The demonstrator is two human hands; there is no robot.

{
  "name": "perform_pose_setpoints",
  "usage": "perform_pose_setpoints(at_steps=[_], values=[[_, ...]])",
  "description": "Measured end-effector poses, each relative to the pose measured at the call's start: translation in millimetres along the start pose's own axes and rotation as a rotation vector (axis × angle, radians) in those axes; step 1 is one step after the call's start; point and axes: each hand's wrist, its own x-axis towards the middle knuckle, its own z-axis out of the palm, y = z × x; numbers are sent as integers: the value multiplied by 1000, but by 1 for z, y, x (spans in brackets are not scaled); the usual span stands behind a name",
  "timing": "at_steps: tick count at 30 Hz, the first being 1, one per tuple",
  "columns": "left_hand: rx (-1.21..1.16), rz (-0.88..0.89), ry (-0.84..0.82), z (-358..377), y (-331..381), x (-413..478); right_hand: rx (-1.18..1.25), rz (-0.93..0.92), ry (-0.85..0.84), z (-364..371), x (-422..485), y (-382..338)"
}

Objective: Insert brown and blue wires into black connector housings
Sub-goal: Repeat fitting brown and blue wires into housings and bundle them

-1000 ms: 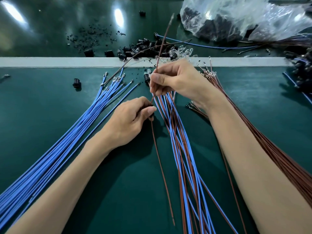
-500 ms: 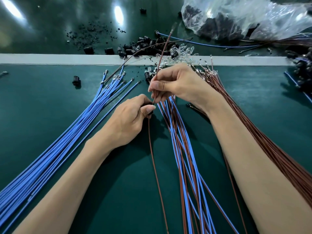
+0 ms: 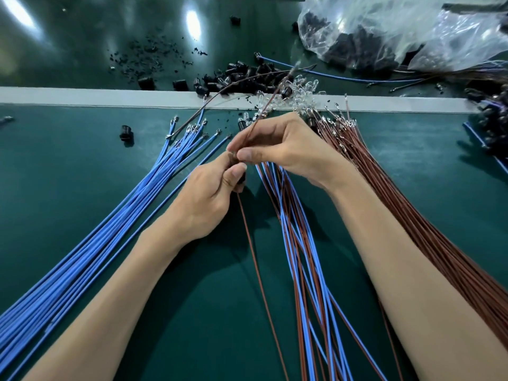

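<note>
Left hand [image 3: 209, 199] curls around a black housing [image 3: 242, 179] while right hand [image 3: 288, 149] pinches a brown wire [image 3: 264, 111].

bright overhead glare on far surface [image 3: 192, 19]; edges curve, sharp.

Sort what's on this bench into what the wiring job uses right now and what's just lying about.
In use: left hand gripping a black connector housing; right hand pinching a brown wire; blue wire bundle, brown wire bundle and housing pile as stock.
Lying about: plastic bag; clear bulbs; black crumbs.
</note>
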Motion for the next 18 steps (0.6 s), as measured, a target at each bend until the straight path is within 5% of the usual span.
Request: perform_pose_setpoints(at_steps=[6,13,18], values=[[-56,19,463,-4,0,-5,-629,-44,-13,22,25,4],[123,36,577,-3,1,-4,-979,-60,-157,55,45,3],[265,10,536,-7,-1,-3,-1018,-332,246,24,29,-10]])
